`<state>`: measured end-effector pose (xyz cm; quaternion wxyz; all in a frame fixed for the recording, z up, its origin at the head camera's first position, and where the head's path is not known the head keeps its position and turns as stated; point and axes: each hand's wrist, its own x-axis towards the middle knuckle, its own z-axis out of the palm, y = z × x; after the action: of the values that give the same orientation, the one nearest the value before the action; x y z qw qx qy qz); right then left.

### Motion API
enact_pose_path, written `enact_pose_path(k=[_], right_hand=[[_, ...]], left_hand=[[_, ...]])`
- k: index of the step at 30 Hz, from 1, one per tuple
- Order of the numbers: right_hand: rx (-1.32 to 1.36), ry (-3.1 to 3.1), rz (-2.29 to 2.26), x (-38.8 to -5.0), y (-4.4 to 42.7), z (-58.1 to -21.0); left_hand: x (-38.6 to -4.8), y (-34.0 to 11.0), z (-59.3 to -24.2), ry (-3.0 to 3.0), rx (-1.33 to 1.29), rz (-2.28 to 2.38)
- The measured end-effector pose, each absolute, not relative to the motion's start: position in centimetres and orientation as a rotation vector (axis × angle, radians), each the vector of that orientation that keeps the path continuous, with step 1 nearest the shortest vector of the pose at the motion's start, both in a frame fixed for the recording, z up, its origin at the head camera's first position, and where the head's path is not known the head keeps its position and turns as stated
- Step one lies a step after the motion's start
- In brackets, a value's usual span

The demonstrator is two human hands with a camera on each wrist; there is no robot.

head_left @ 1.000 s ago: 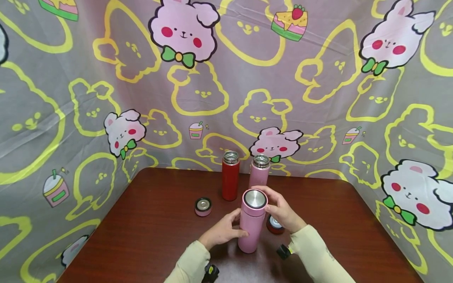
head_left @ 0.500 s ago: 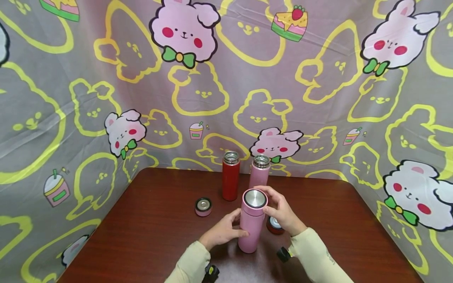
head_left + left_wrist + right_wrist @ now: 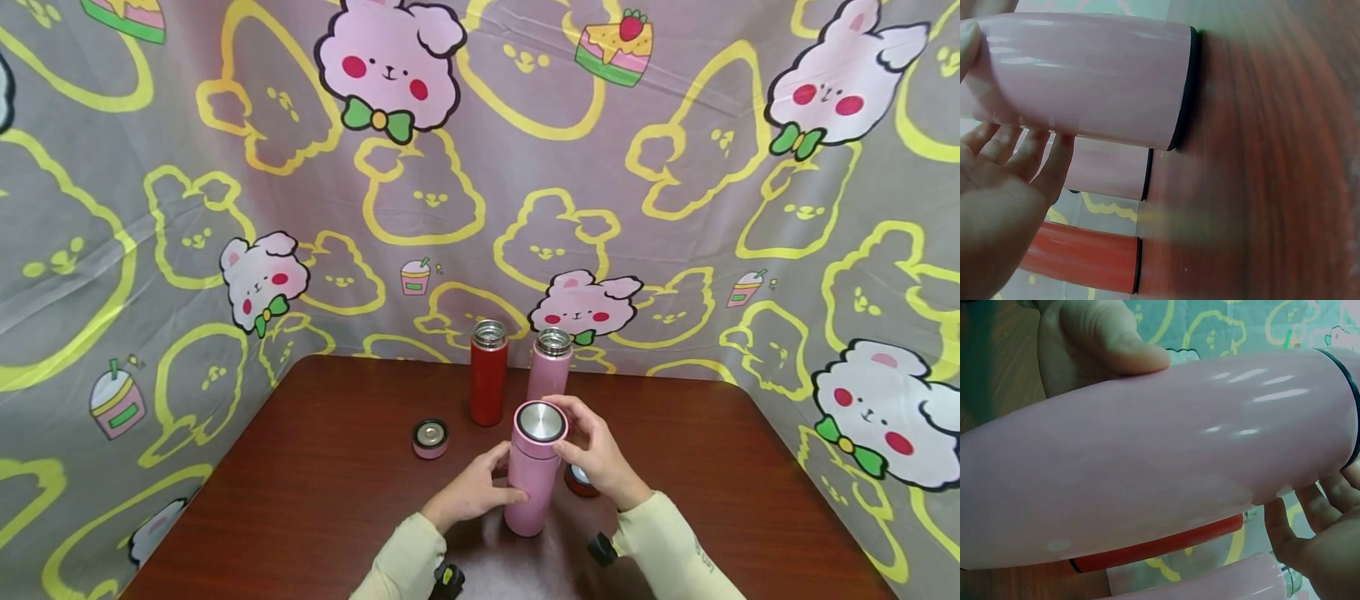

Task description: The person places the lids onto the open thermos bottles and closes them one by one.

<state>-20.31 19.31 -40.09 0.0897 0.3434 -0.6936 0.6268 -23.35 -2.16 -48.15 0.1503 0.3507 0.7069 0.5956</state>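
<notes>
A pink thermos stands upright near the front of the table, its lid with a silver disc on top in place. My left hand grips the body from the left, thumb across the front and fingers behind, as the left wrist view shows on the thermos. High on the right, my right hand grips the lid, thumb in front; its far fingers are partly hidden. In the right wrist view, the right fingers curl around the top end, near the dark seam.
Behind stand a red thermos and another pink thermos, both without lids, their steel necks showing. A pink lid lies upside down at left. Beneath my right hand a red lid is partly hidden. A patterned cloth encloses the table.
My right thumb has slid slightly left around the front of the lid, and the right wrist has shifted a little. The left hand and the thermos body have stayed put.
</notes>
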Motion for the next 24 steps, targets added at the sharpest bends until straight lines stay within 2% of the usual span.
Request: enact_pose_path(k=[5, 9, 18, 24], right_hand=[[1.023, -2.044, 1.927, -20.3, 19.2, -40.1], [1.135, -1.997, 2.136, -21.0, 19.4, -40.0], [1.791, -1.654, 2.54, -23.7, 19.5, -39.7], [2.062, -1.53, 2.635, -25.4, 19.2, -39.5]], left_hand=[[-23.4, -2.2, -48.0, 2.027, 1.019, 1.716], [-23.5, -2.1, -48.0, 2.033, 1.012, 1.701], [-23.5, -2.2, -47.7, 2.028, 0.986, 1.685], [-23.5, -2.1, -47.9, 1.991, 0.962, 1.702]])
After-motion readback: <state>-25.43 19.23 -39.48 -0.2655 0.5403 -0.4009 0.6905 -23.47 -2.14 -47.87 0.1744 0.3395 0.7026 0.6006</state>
